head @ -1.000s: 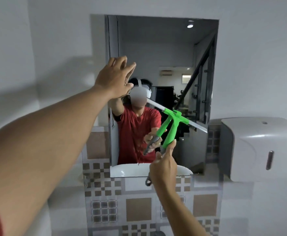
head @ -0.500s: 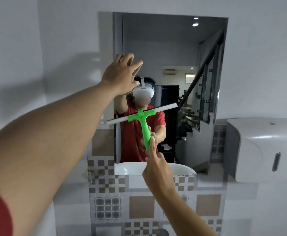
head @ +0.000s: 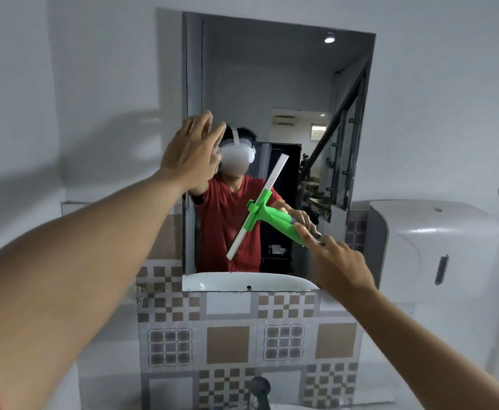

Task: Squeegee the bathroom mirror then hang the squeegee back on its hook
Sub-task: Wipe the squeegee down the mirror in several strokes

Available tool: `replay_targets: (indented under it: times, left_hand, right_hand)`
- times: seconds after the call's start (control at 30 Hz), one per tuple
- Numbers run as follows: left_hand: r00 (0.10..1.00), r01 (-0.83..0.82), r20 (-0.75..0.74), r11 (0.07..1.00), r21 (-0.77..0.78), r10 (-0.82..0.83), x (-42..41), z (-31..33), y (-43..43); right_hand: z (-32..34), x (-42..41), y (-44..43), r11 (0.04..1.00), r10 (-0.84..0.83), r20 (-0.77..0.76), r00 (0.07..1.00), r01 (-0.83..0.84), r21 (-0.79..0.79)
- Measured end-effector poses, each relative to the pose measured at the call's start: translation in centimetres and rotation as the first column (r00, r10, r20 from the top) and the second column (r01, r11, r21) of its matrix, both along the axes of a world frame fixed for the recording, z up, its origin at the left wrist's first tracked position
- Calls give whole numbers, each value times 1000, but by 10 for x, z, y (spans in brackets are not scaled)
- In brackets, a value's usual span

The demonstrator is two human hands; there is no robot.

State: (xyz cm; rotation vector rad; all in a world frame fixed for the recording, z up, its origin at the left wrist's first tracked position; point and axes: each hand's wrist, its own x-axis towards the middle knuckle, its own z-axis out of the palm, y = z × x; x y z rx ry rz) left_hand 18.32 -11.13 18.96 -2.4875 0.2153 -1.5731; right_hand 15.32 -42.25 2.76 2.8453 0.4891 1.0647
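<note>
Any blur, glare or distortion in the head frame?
Head view: left hand motion-blurred at the fingers; the squeegee fairly sharp; wide-angle bowing on the mirror edges; one reflected ceiling light, no washout; soft arm shadow on the left wall.

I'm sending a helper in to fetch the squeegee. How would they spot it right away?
Look at the wall mirror above the patterned tiles. In front of its lower half, the right hand holds the squeegee. It is the only bright green thing there, with a long white blade tilted diagonally.
</note>
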Motion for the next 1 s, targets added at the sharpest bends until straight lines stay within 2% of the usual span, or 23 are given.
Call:
replay_targets:
  times: [0.07, 0.23, 0.47, 0.63, 0.7, 1.0]
  left_hand:
    - [999, -3, -49, 999, 51, 6, -6, -13, -3]
    - [991, -22, -128, 998, 51, 28, -5, -24, -7]
    - [994, -46, -98, 997, 62, 52, -6, -15, -2]
    - [997, -45, -63, 997, 58, 48, -9, -17, 7]
    - [992, -32, -120, 996, 84, 42, -1, -38, 10]
    - [996, -17, -85, 997, 79, 23, 2, -33, 2]
  right_hand:
    - [-4, 1, -12, 999, -29, 6, 1000, 29, 37]
    - [-37, 4, -23, 974, -55, -57, 997, 66, 216]
    - [-74, 0, -3, 885, -34, -175, 984, 111, 451]
    - [-100, -11, 24, 798, 39, -256, 966, 124, 590]
    - [-129, -18, 44, 767, 46, -339, 940, 184, 615]
    - [-133, -25, 67, 586, 119, -366, 923, 233, 776]
